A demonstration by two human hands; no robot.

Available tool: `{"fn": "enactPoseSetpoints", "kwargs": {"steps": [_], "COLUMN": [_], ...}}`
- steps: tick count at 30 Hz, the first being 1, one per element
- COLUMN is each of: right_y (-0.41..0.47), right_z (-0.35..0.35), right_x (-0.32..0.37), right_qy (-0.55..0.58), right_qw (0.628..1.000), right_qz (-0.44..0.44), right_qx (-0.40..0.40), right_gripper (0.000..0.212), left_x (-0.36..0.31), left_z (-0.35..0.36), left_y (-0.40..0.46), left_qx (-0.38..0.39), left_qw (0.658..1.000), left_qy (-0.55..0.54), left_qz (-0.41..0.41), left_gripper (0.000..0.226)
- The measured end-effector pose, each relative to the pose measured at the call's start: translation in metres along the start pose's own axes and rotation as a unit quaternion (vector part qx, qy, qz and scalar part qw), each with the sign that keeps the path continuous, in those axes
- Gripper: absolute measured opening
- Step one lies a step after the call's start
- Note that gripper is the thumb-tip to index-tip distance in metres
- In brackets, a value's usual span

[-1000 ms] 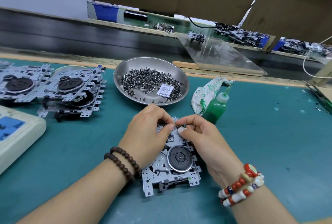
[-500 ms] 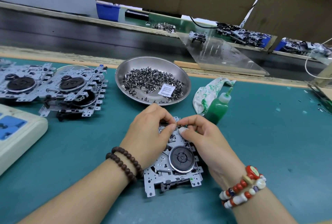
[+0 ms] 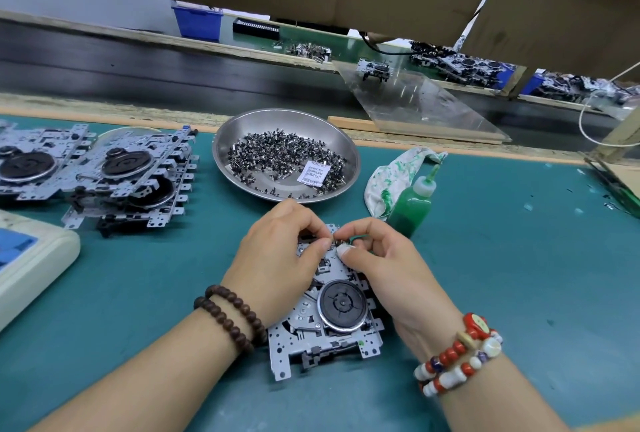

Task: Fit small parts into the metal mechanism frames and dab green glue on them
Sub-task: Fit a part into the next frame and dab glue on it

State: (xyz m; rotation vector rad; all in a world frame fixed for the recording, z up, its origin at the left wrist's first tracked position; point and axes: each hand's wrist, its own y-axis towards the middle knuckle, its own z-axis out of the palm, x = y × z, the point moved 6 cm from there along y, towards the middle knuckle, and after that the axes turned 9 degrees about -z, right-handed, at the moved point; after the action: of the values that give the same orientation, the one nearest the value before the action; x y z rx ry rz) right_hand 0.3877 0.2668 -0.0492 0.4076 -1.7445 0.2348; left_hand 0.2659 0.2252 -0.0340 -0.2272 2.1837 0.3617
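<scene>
A metal frame [image 3: 332, 320] lies on the green worktop [image 3: 519, 275] in front of the person. Both hands meet at its far edge: the left hand [image 3: 277, 258] and the right hand [image 3: 384, 258] each curl their grip, pinching something small there. A bowl [image 3: 228, 144] of small parts [image 3: 277, 158] and a green glue bottle [image 3: 412, 206] stand just beyond.

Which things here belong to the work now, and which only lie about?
In the job: left hand, right hand, metal frame, dish of small parts, green glue bottle.

Lying about: stained rag, stacked frames, white device.
</scene>
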Motion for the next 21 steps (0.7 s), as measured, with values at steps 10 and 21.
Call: {"fn": "enactPoseSetpoints", "kwargs": {"steps": [10, 21], "right_y": [0.0008, -0.0073], "right_z": [-0.0009, -0.0036], "right_x": [-0.0008, -0.0024], "right_qy": [0.005, 0.018], "right_qw": [1.000, 1.000], "right_qz": [0.008, 0.009], "right_qx": [-0.012, -0.016], "right_gripper": [0.023, 0.020], "left_x": [-0.0021, 0.0004], "left_z": [-0.0008, 0.0002], "left_y": [-0.0017, -0.0010], "left_qx": [-0.001, -0.005], "left_qw": [1.000, 1.000], "left_qy": [0.007, -0.007], "left_qz": [-0.016, -0.012], "left_gripper": [0.022, 0.017]}}
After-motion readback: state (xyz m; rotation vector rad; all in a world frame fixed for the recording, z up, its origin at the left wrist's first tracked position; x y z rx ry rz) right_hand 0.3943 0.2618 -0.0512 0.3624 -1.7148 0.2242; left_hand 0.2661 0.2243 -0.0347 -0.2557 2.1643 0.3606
